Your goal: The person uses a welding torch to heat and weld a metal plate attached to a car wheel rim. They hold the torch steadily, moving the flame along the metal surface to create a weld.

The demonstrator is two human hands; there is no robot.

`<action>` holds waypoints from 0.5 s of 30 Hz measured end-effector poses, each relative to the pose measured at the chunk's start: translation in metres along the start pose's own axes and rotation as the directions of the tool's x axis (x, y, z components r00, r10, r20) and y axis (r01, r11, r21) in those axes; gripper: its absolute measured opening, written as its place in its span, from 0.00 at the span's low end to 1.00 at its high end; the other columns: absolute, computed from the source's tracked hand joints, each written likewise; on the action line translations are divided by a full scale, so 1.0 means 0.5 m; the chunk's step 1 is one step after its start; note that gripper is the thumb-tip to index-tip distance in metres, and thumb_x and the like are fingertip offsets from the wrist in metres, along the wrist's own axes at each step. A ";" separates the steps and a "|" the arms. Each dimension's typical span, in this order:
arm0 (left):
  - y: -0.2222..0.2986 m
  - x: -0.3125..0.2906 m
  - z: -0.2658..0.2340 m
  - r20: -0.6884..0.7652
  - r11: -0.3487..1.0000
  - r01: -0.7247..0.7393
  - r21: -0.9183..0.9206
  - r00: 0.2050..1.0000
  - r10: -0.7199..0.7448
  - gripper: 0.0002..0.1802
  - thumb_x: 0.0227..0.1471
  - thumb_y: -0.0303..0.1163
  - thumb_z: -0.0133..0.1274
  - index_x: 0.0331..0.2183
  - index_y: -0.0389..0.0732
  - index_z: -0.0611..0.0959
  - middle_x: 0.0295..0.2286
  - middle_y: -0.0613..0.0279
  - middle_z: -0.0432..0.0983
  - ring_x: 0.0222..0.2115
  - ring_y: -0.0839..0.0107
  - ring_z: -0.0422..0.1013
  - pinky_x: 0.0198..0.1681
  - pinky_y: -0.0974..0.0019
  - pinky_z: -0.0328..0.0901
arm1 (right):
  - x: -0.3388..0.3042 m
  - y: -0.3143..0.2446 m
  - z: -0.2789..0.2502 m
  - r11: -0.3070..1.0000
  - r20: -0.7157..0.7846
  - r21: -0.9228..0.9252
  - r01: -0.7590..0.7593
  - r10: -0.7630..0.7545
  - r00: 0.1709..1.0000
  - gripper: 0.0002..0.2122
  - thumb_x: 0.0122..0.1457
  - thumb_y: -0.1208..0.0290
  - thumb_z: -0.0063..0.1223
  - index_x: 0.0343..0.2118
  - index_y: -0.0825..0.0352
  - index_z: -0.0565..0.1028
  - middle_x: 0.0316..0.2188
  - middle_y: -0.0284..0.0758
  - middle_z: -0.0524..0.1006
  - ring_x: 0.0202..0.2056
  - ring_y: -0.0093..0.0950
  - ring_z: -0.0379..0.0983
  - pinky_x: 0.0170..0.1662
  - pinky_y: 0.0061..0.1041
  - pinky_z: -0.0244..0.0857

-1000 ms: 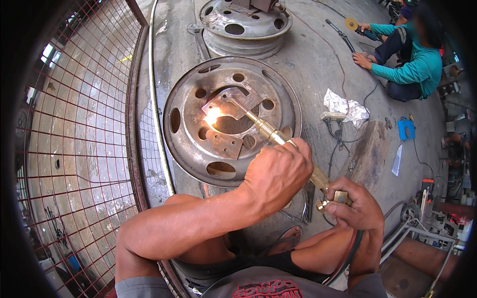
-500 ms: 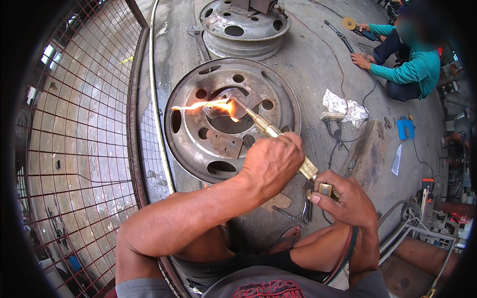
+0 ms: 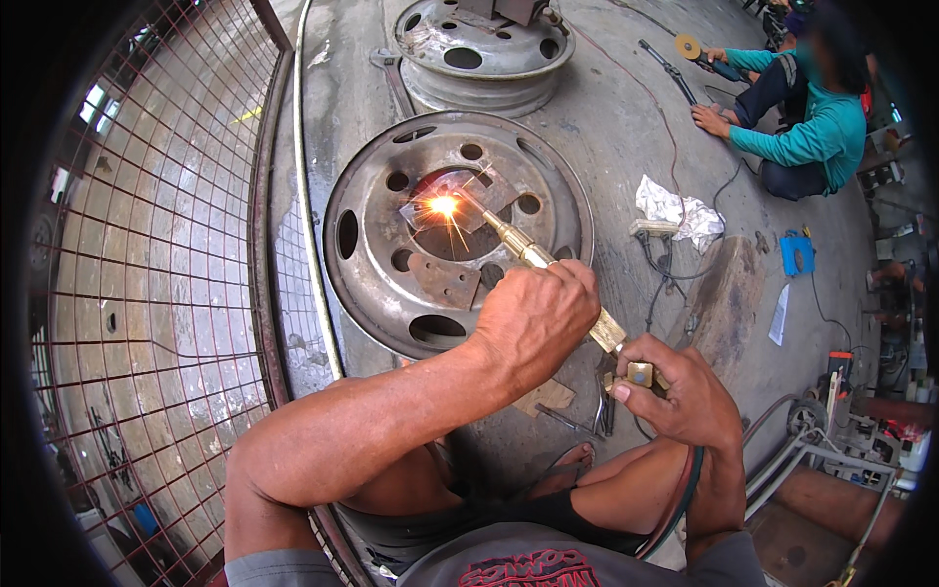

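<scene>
A brass gas torch [image 3: 526, 250] slants up and to the left across the middle of the view. My left hand [image 3: 544, 311] is wrapped round its barrel. Further back, my right hand [image 3: 679, 387] grips its rear end by the square brass valve body. At the torch tip a bright orange glow throws sparks over a metal plate [image 3: 469, 217] that lies across the centre of a steel wheel rim [image 3: 372, 284]. The glare hides the exact spot under the tip. Nearer me on the rim rests a rusty plate with small holes [image 3: 445, 281].
Another wheel rim [image 3: 479, 86] lies beyond, with an adjustable wrench [image 3: 393, 86] beside it. A red wire-mesh panel [image 3: 166, 293] stands at left. A white rag [image 3: 685, 210] and cables lie at right. Far right, a person in a teal shirt [image 3: 812, 142] crouches by an angle grinder [image 3: 709, 61].
The long yellow flame trailing left from the torch tip has shrunk into a compact bright glow with sparks. Both hands keep nearly the same place on the torch.
</scene>
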State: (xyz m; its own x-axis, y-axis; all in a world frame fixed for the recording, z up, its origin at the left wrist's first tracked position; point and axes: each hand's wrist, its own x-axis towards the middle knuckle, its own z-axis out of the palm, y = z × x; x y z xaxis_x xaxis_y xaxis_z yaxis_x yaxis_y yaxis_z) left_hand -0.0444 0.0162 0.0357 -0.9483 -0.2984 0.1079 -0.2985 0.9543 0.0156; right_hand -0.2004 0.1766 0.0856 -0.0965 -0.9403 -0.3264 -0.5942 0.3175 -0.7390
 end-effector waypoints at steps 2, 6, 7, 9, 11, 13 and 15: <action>0.001 -0.001 -0.002 -0.002 1.000 0.000 0.008 1.000 0.000 0.18 0.49 0.29 0.57 0.39 0.24 0.81 0.21 0.60 0.79 0.22 0.72 0.79 0.21 0.69 0.71 | -0.001 -0.007 -0.003 0.999 0.018 -0.001 -0.036 0.036 0.999 0.11 0.60 0.65 0.63 0.38 0.65 0.74 0.21 0.35 0.76 0.22 0.28 0.75 0.29 0.30 0.67; 0.003 0.000 -0.004 -0.016 1.000 0.005 0.008 1.000 -0.005 0.18 0.49 0.28 0.58 0.40 0.24 0.80 0.22 0.59 0.79 0.22 0.72 0.79 0.21 0.69 0.70 | -0.004 -0.006 -0.004 0.998 0.024 0.009 -0.063 0.063 0.998 0.11 0.60 0.65 0.63 0.38 0.65 0.74 0.21 0.35 0.77 0.22 0.28 0.76 0.30 0.30 0.68; 0.003 0.000 -0.004 -0.016 1.000 0.007 0.006 1.000 -0.006 0.18 0.49 0.28 0.58 0.40 0.24 0.80 0.22 0.59 0.79 0.22 0.72 0.79 0.21 0.69 0.70 | -0.004 -0.006 -0.004 0.998 0.024 0.012 -0.063 0.063 0.998 0.11 0.60 0.65 0.63 0.38 0.65 0.74 0.21 0.35 0.77 0.23 0.28 0.76 0.30 0.30 0.68; 0.003 0.000 -0.005 -0.017 1.000 -0.002 0.006 1.000 0.002 0.18 0.49 0.28 0.58 0.39 0.23 0.80 0.21 0.59 0.79 0.22 0.72 0.79 0.21 0.69 0.70 | -0.004 -0.006 -0.005 0.998 0.025 0.017 -0.064 0.064 0.998 0.11 0.60 0.65 0.63 0.38 0.65 0.74 0.21 0.35 0.77 0.23 0.28 0.76 0.30 0.29 0.68; 0.003 -0.001 -0.007 -0.015 1.000 -0.006 0.006 1.000 0.006 0.18 0.49 0.28 0.57 0.39 0.23 0.80 0.21 0.59 0.79 0.22 0.72 0.79 0.21 0.69 0.70 | -0.005 -0.007 -0.004 0.998 0.019 0.011 -0.057 0.057 0.998 0.11 0.60 0.65 0.63 0.38 0.65 0.74 0.21 0.35 0.77 0.22 0.28 0.76 0.30 0.29 0.68; 0.004 -0.001 -0.008 -0.008 1.000 -0.007 0.004 1.000 0.007 0.18 0.49 0.28 0.57 0.39 0.23 0.81 0.21 0.59 0.78 0.22 0.72 0.79 0.21 0.69 0.70 | -0.005 -0.009 -0.004 0.998 0.017 0.006 -0.058 0.058 0.998 0.11 0.60 0.65 0.63 0.38 0.65 0.74 0.20 0.34 0.76 0.22 0.28 0.75 0.29 0.29 0.68; 0.003 -0.002 -0.006 -0.013 1.000 -0.008 -0.002 1.000 0.008 0.17 0.49 0.28 0.57 0.39 0.23 0.81 0.21 0.59 0.78 0.22 0.72 0.79 0.21 0.69 0.71 | -0.004 -0.015 -0.005 0.998 0.020 0.004 -0.065 0.065 0.998 0.11 0.60 0.66 0.63 0.38 0.65 0.74 0.20 0.34 0.76 0.21 0.27 0.75 0.29 0.29 0.67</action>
State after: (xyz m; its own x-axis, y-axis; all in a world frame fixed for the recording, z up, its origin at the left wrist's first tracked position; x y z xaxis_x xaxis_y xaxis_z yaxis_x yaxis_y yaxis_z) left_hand -0.0436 0.0181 0.0388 -0.9493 -0.2904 0.1208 -0.2905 0.9567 0.0171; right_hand -0.1978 0.1758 0.0932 -0.1193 -0.9150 -0.3853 -0.5832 0.3787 -0.7187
